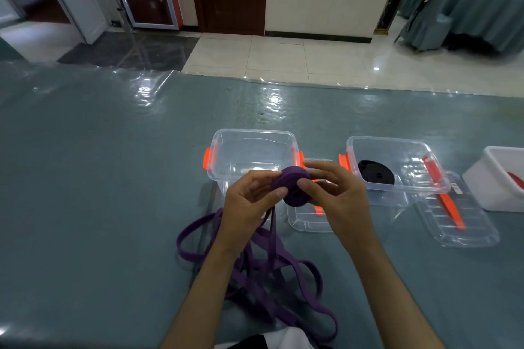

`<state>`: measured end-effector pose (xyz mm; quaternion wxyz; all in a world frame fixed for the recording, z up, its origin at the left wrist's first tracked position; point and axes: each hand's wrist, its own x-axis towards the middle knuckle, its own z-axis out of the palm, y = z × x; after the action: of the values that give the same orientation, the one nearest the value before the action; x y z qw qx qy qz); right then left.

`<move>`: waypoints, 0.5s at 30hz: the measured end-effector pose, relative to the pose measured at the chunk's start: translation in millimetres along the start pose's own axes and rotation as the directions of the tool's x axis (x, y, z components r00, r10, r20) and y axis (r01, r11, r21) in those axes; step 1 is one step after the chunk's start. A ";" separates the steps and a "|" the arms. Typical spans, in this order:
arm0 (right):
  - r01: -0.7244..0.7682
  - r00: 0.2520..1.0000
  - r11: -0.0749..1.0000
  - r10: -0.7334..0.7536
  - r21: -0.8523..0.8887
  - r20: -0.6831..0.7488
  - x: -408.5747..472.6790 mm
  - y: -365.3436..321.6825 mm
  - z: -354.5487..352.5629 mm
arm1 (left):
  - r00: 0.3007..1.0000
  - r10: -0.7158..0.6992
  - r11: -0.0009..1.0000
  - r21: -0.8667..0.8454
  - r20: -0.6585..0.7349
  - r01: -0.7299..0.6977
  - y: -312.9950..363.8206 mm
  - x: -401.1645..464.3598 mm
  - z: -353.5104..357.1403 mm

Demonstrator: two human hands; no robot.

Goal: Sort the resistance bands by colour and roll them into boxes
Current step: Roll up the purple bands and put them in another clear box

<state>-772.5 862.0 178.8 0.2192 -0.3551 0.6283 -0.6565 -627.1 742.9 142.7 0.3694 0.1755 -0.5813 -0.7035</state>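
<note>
Purple resistance band (293, 188): part-wound coil, pinched between left hand (249, 201) and right hand (337, 193) above the counter (99, 178), before the empty clear box (252, 156). Risk: loose tail (255, 278) lies tangled; a snag or slackened pinch likely unwinds the coil.

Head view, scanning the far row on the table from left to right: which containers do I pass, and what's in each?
Clear box with orange latches, no band visible inside → clear box holding a rolled black band → white box at the frame's right edge, with something red showing inside.
</note>
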 end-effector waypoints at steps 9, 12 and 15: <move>-0.053 0.999 0.988 0.053 0.142 0.006 -2.4 -3.4 9.3 | 0.993 0.091 0.991 0.104 -0.075 -0.083 8.1 6.7 1.0; -0.049 0.999 0.983 0.049 0.175 0.002 -1.6 -7.8 6.4 | 0.994 0.096 0.994 0.066 -0.058 -0.092 9.1 7.4 2.5; -0.035 0.999 0.980 0.041 0.197 -0.026 -0.9 -9.0 4.6 | 0.997 0.057 0.997 0.053 0.045 -0.060 6.6 8.2 -2.3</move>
<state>-767.1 860.6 187.3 0.2563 -0.3099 0.5701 -0.7165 -628.9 735.0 149.9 0.3723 0.1529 -0.6128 -0.6801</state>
